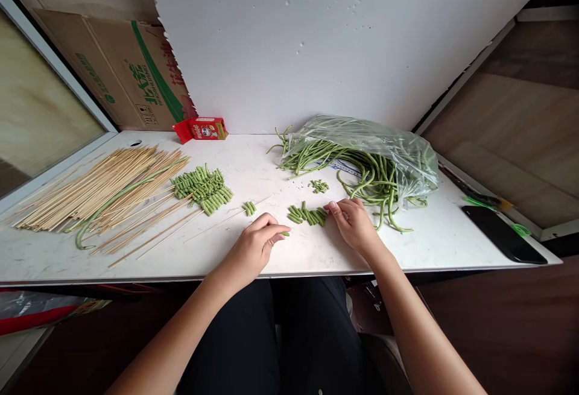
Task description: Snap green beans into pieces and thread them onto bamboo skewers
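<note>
My left hand (257, 244) rests on the white table (429, 244) with its fingers pinched on a short green bean piece (284, 234) and, it seems, the near end of a thin bamboo skewer (226, 221) that carries a few bean pieces (249, 207). My right hand (351, 220) lies curled beside a small heap of cut bean pieces (308, 214), fingertips touching its right end. Finished bean skewers (203, 187) lie to the left, next to a large pile of bare skewers (99, 190).
A clear plastic bag of long green beans (366, 160) lies at the back right. Some bean scraps (319, 186) sit in front of it. A dark knife (502, 232) lies at the right edge. A red carton (202, 129) and a cardboard box (122, 69) stand at the back left.
</note>
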{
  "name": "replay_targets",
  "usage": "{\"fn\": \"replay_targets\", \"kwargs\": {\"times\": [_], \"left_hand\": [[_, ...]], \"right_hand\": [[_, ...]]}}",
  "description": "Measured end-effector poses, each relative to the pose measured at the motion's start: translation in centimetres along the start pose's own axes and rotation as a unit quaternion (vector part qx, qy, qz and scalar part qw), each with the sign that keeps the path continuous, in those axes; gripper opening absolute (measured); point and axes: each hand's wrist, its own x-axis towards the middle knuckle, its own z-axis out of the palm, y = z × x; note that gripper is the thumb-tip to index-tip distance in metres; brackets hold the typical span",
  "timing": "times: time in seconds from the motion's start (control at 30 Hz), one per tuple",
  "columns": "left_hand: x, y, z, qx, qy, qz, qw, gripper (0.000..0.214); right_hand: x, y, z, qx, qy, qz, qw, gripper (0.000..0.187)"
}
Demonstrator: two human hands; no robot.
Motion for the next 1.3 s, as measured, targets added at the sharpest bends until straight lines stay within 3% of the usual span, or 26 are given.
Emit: {"fn": "replay_targets", "kwargs": {"times": [0.13,0.2,0.33,0.4,0.7,0.9,1.13,1.3], "left_hand": [[-0.1,0.0,0.0,0.022,-0.030,0.005,0.999,0.047],[-0.1,0.1,0.1,0.031,-0.021,0.014,0.999,0.047],[0.0,-0.1,0.4,0.057,0.041,0.025,0.997,0.038],[0.0,-0.1,0.5,0.057,0.059,0.024,0.996,0.037],[0.2,0.1,0.2,0.054,0.097,0.017,0.994,0.018],[0.4,0.4,0.0,0.079,0.093,0.054,0.991,0.004],[0.3,0.6,0.2,0.118,0.054,0.086,0.988,0.024],[0.2,0.2,0.0,0.118,0.027,0.098,0.988,0.031]], "right_hand": [[-0.1,-1.2,-0.4,0.005,0.047,-0.017,0.999,0.050],[-0.4,-2.7,-0.7,0.048,0.039,-0.027,0.998,0.042],[-1.3,-6.0,-0.7,0.179,-0.091,-0.079,0.976,0.028],[-1.7,-7.2,-0.3,0.213,-0.127,-0.107,0.963,0.026],[-2.0,-8.4,1.0,0.228,-0.060,-0.156,0.959,0.013],[-2.2,-9.0,1.2,0.224,-0.044,-0.170,0.959,0.004],[-2.6,-9.4,2.0,0.201,-0.029,-0.207,0.957,0.028],[-2.5,-9.5,2.1,0.203,-0.044,-0.222,0.953,0.033]]}}
